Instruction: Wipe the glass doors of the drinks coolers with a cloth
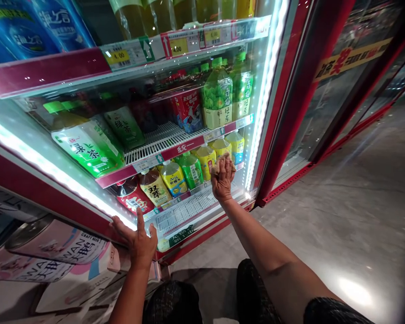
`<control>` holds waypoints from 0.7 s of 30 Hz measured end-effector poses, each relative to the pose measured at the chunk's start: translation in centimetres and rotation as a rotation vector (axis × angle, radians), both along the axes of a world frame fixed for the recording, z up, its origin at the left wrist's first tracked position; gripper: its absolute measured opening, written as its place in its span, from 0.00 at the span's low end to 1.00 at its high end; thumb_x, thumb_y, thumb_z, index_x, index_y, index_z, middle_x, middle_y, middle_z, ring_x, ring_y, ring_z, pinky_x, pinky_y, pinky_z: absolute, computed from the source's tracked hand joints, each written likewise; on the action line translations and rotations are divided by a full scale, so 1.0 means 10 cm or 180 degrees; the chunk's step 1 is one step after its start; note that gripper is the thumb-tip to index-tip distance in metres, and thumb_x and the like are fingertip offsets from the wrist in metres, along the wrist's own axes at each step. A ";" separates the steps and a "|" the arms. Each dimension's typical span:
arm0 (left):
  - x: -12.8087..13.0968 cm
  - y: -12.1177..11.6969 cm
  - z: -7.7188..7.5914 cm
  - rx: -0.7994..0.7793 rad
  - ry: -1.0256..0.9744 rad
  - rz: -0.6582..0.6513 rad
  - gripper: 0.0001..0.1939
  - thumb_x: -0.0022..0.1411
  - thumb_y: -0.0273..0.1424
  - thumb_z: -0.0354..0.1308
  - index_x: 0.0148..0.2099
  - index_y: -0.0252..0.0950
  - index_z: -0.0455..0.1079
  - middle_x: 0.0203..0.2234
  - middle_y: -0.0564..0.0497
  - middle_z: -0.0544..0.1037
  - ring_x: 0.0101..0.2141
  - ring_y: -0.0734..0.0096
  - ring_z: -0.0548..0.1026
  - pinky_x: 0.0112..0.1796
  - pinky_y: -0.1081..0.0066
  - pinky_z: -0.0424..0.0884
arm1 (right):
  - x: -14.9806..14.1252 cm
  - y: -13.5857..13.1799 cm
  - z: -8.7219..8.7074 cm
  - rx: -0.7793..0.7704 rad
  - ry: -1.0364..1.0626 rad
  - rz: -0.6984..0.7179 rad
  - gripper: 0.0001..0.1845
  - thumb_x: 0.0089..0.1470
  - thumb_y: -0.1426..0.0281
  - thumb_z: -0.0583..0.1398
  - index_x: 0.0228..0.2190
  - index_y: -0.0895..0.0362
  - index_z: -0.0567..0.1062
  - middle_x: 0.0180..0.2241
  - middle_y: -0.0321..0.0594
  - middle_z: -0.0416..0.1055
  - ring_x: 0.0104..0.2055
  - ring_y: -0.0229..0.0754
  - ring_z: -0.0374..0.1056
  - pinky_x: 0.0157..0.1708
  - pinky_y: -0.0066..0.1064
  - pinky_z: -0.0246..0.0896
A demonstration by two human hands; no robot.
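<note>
My right hand presses a crumpled beige cloth to what looks like the glass front of a lit drinks cooler, fingers laid over it. Yellow-labelled bottles stand on the shelf behind that hand. At the cooler's lower left, my left hand is spread, its fingers by the bright light strip and frame. It holds nothing. A bottle with a red label is just beyond its fingertips. Whether the left fingers touch the glass is hard to tell.
Green tea bottles and a red carton fill part of the middle shelf. Pink cartons with can pictures are stacked at lower left. Another red-framed cooler door runs along the right, above the grey floor.
</note>
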State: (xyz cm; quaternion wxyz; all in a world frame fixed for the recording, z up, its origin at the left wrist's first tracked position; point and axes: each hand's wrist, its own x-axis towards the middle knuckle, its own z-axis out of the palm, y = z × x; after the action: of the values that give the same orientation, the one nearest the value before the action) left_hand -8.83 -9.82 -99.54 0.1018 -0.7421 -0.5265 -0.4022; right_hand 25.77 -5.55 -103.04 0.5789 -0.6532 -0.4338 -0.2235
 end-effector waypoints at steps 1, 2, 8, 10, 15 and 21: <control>0.00 0.00 0.00 -0.0078 0.0004 0.0061 0.40 0.62 0.28 0.60 0.74 0.40 0.55 0.69 0.33 0.56 0.67 0.34 0.60 0.63 0.31 0.55 | 0.04 -0.01 -0.02 0.0008 0.0228 -0.0053 0.37 0.66 0.64 0.48 0.72 0.55 0.46 0.74 0.55 0.45 0.77 0.52 0.35 0.70 0.63 0.37; 0.00 0.00 -0.01 -0.0122 0.0058 0.0152 0.39 0.62 0.29 0.61 0.74 0.39 0.56 0.70 0.32 0.54 0.67 0.32 0.58 0.62 0.31 0.55 | 0.08 -0.01 -0.03 0.0035 0.0501 -0.0129 0.37 0.66 0.65 0.46 0.73 0.56 0.44 0.74 0.55 0.44 0.77 0.52 0.35 0.70 0.64 0.37; -0.01 0.04 -0.07 0.0229 0.0522 0.0479 0.36 0.61 0.32 0.62 0.70 0.31 0.62 0.73 0.31 0.23 0.70 0.18 0.34 0.62 0.25 0.46 | 0.25 0.01 0.10 0.0252 0.0575 0.0095 0.38 0.64 0.66 0.46 0.72 0.55 0.45 0.75 0.50 0.39 0.78 0.46 0.30 0.73 0.56 0.31; -0.02 0.06 -0.09 0.0277 0.0569 0.0435 0.38 0.60 0.32 0.63 0.71 0.32 0.61 0.73 0.32 0.21 0.70 0.17 0.33 0.61 0.24 0.46 | 0.31 0.01 0.11 0.0278 0.0564 0.0155 0.37 0.64 0.66 0.47 0.72 0.55 0.47 0.74 0.50 0.42 0.78 0.47 0.32 0.73 0.57 0.30; -0.02 0.05 -0.08 0.0368 0.0597 0.0401 0.42 0.57 0.30 0.65 0.72 0.33 0.59 0.73 0.32 0.22 0.70 0.17 0.34 0.61 0.23 0.47 | 0.61 0.09 0.21 0.0577 0.1523 -0.0083 0.39 0.62 0.66 0.45 0.72 0.60 0.45 0.74 0.54 0.41 0.77 0.47 0.37 0.73 0.55 0.34; 0.01 0.04 -0.07 0.0396 0.0595 0.0381 0.39 0.59 0.30 0.63 0.71 0.31 0.59 0.73 0.32 0.21 0.70 0.18 0.32 0.63 0.25 0.44 | 0.76 0.06 0.31 0.0561 0.0935 0.0134 0.38 0.60 0.67 0.48 0.70 0.54 0.52 0.73 0.46 0.46 0.77 0.44 0.37 0.74 0.53 0.32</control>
State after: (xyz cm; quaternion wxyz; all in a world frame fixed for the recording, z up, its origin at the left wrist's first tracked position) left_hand -8.77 -9.39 -100.28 0.2200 -0.7358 -0.5321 -0.3564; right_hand 33.33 -4.91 -99.90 0.6957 -0.6163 -0.3369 -0.1507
